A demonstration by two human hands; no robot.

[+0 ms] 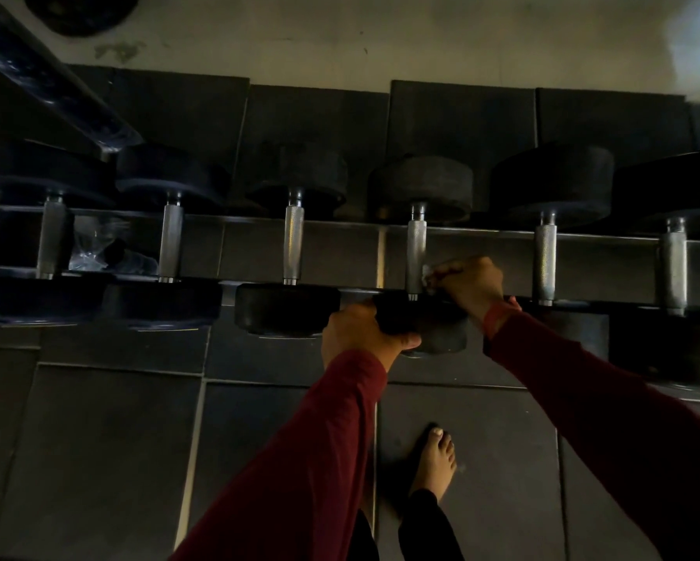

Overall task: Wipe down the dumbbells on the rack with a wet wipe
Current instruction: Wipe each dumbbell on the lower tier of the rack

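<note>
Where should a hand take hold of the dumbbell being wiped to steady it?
By the near rubber head, from the front, as the left hand does. The dumbbell lies across the rack with that head toward the person, leaving the metal handle free for the wipe.

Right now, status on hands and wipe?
Left hand grips near head of fourth dumbbell. Right hand holds wet wipe against its handle. Nothing blocking.
</note>
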